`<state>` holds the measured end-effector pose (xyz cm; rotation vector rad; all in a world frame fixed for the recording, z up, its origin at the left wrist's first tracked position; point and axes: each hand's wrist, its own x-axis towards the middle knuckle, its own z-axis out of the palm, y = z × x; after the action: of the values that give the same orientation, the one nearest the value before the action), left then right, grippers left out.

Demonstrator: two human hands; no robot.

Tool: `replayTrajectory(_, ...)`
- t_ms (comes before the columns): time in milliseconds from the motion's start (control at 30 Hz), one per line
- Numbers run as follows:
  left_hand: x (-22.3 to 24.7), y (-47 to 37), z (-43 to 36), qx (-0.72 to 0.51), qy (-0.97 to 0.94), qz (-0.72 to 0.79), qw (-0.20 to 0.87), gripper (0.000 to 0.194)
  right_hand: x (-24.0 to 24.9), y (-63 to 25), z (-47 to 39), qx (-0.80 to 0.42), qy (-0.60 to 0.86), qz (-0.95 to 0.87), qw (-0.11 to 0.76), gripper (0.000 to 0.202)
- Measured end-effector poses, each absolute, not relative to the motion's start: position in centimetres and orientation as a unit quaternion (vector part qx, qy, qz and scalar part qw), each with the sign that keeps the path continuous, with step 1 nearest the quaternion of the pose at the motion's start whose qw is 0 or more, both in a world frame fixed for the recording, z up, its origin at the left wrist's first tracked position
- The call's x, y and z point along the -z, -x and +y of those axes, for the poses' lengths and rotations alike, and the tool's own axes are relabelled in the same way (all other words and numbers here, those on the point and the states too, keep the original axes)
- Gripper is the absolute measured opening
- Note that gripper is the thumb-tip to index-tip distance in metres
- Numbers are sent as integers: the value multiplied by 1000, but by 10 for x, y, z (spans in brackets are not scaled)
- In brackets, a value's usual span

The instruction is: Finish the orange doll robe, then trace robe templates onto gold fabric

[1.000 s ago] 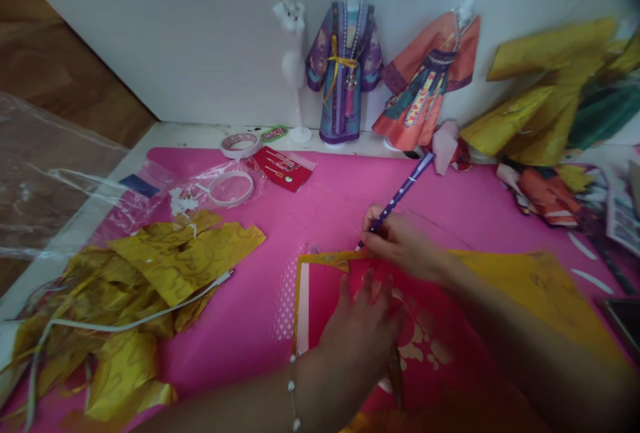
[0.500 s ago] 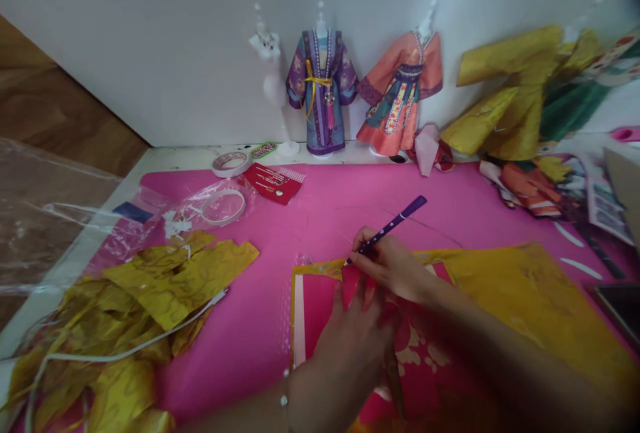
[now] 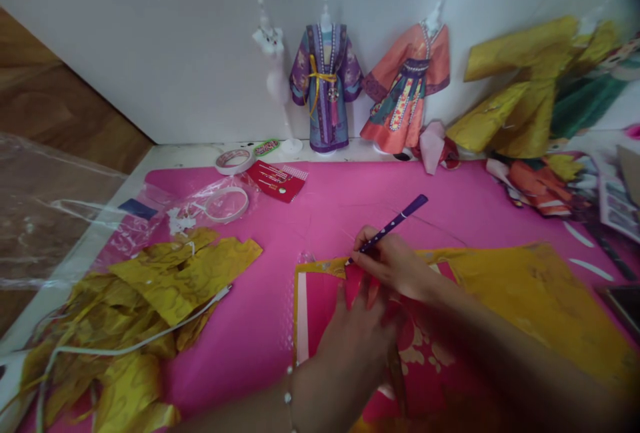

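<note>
My right hand (image 3: 393, 261) is closed around a purple pencil with white dots (image 3: 397, 221). The pencil's tip touches the edge between a red paper piece (image 3: 320, 306) and the yellow patterned cloth (image 3: 515, 293) beneath it. Flat on the red paper, fingers spread, my left hand (image 3: 353, 343) presses it against the cloth; a bracelet circles that wrist. Part of the paper with a pale flower print (image 3: 425, 349) shows under my right forearm. My left hand and both forearms hide much of the paper.
A pink mat (image 3: 250, 313) covers the table. Yellow cloth scraps (image 3: 145, 299) and a white cable (image 3: 135, 347) lie left. Tape rolls (image 3: 235, 161) and a red packet (image 3: 277, 181) sit behind. Dressed doll stands (image 3: 327, 86) line the wall; fabric bits (image 3: 535, 186) lie back right.
The whole view has shifted slightly, so the surroundings appear a little further right. Both hands stay nearly in place, the pencil still at the paper's edge.
</note>
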<state>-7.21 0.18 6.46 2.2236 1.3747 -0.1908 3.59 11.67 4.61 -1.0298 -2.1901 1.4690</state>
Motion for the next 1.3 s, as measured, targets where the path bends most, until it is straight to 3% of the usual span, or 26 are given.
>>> replayTrajectory(933,-62,73,0,60,-822,510,244,93,-53,-42,124,-492,345,-787,137,7)
replayTrajectory(1133,-60,74,0,69,-826,502,246,85,-57,-45,124,-484,348,-792,132,6)
replayTrajectory(1300,-64,74,1,68,-826,502,246,94,-53,-46,127,-474,342,-800,132,4)
